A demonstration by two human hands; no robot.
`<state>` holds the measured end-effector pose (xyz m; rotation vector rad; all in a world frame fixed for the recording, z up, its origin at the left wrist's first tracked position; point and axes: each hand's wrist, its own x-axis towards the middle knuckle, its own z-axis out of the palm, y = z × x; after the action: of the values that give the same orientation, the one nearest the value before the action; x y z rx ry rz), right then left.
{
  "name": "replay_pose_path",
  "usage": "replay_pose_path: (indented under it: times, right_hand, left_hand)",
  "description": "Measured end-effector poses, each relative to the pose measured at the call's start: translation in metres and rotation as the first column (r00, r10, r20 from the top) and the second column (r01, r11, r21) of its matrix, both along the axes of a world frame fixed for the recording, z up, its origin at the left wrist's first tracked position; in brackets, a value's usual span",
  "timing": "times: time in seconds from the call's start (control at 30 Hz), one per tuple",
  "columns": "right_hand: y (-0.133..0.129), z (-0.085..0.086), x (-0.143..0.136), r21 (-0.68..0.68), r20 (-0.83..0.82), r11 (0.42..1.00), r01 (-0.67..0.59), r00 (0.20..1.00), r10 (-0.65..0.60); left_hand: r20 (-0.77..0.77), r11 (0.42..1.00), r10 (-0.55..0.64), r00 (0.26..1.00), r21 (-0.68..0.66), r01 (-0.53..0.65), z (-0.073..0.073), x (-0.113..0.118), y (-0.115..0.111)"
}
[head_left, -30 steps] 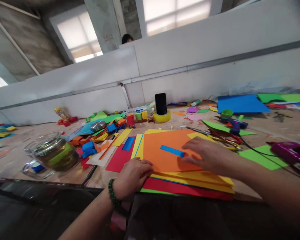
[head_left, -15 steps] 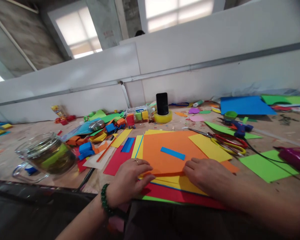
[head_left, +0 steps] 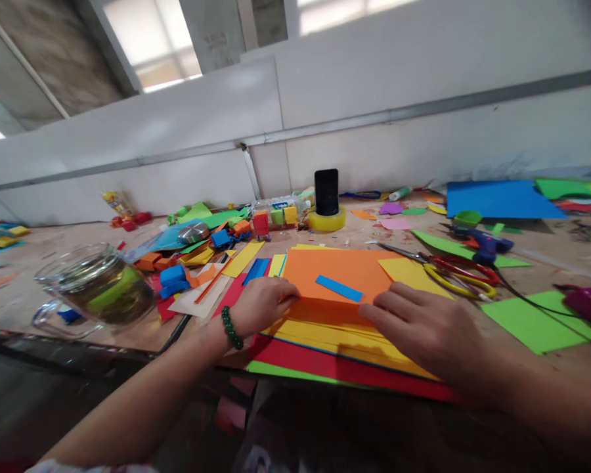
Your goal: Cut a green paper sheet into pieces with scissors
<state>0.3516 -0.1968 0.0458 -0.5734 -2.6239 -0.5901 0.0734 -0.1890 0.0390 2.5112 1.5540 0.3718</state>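
An orange sheet point(head_left: 335, 266) lies on a stack of yellow sheets point(head_left: 335, 338), its near edge bent upward. My left hand point(head_left: 263, 303), wearing a green bead bracelet point(head_left: 231, 328) on its wrist, pinches the sheet's near left corner. At the near right part of the sheet, my right hand point(head_left: 418, 322) has its fingers closed on the edge. A blue strip point(head_left: 339, 288) rests on the orange sheet between both hands. Beneath the yellow stack, a red sheet point(head_left: 354, 368) and a green one point(head_left: 290, 372) reach the table's front edge.
Left stands a glass mug point(head_left: 96, 282) with liquid. Scissors point(head_left: 443, 266), a blue glue gun point(head_left: 482, 244) and a purple tool point(head_left: 588, 305) lie right. Behind the stack, a phone point(head_left: 326, 192) stands at a tape roll point(head_left: 328, 220). Small coloured blocks point(head_left: 172, 279) sit left.
Both hands have closed on the orange sheet, and its near edge has risen. My left hand moved up to the corner. The camera view has shifted slightly.
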Motion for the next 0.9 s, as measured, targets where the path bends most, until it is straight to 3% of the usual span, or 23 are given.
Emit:
replay_pose_path:
  times: [0.07,0.17,0.27,0.43,0.53,0.67,0.77,0.9]
  right_hand:
    - [-0.007,-0.007,-0.001,-0.07,0.047,0.997,-0.025,0.998,0.029]
    - [-0.007,-0.025,-0.006,-0.042,0.072,0.995,0.088,0.994,-0.085]
    - [0.0,-0.044,-0.007,0.034,0.058,0.985,0.166,0.984,-0.168]
    - [0.005,-0.058,-0.003,0.102,0.07,0.99,0.094,0.992,-0.101]
    - [0.002,-0.048,-0.002,0.04,0.026,0.995,0.092,0.995,-0.093]
    - [-0.005,-0.012,-0.002,-0.192,0.006,0.979,0.068,0.998,-0.069]
    - [-0.01,0.01,-0.003,-0.262,0.011,0.964,0.039,0.999,-0.037]
    - [-0.006,0.008,-0.005,-0.285,0.019,0.943,0.171,0.985,-0.173]
  left_hand:
    - [0.052,0.998,0.036,0.998,0.049,-0.039,-0.004,-0.004,0.005]
    - [0.171,0.99,0.064,0.983,0.111,-0.084,-0.011,-0.008,0.01]
    - [0.223,0.992,0.006,0.975,0.122,-0.034,-0.017,-0.009,0.01]
    - [0.233,0.99,-0.1,0.967,0.116,0.075,-0.02,-0.009,0.007]
    - [0.222,0.989,-0.12,0.968,0.11,0.097,-0.019,-0.011,0.007]
    - [0.208,0.987,-0.126,0.97,0.126,0.101,-0.019,-0.011,0.006]
    - [0.187,0.984,-0.137,0.973,0.136,0.112,-0.02,-0.01,0.005]
    - [0.239,0.989,-0.106,0.965,0.129,0.076,-0.023,-0.01,0.004]
